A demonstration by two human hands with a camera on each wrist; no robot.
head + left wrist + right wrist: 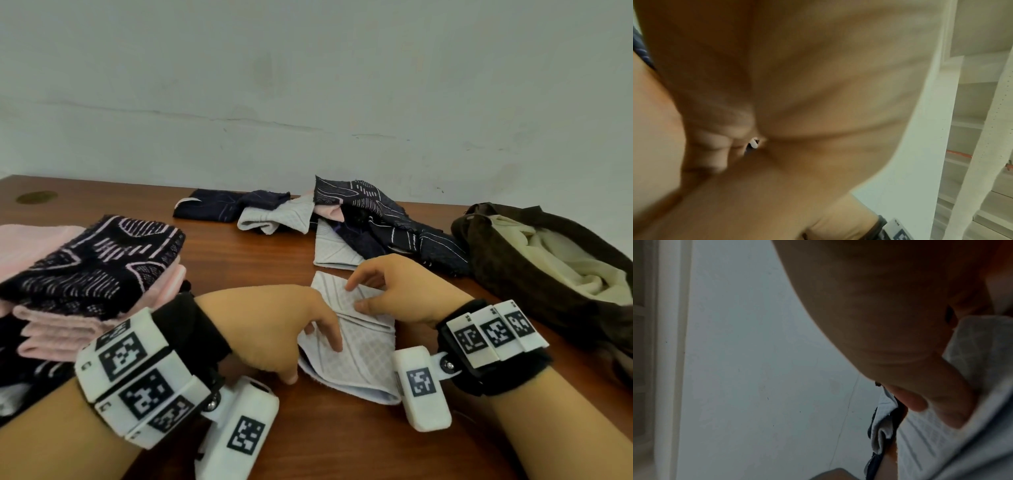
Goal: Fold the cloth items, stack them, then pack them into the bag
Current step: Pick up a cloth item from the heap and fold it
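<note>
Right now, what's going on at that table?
A person is folding a pale grey cloth on the wooden table. The right hand pinches its upper folded edge, and the left hand rests on its left side, fingers on the fabric. A stack of folded pink and dark patterned cloths sits at left. An unfolded pile lies at the back. The brown bag sits open at right; nothing from the stack is packed yet.

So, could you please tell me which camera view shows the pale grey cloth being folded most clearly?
The head view: the pale grey cloth lies whole on the table, with the left hand and right hand on it. The right wrist view shows only a close, partial fold; the left wrist view shows none.
</note>
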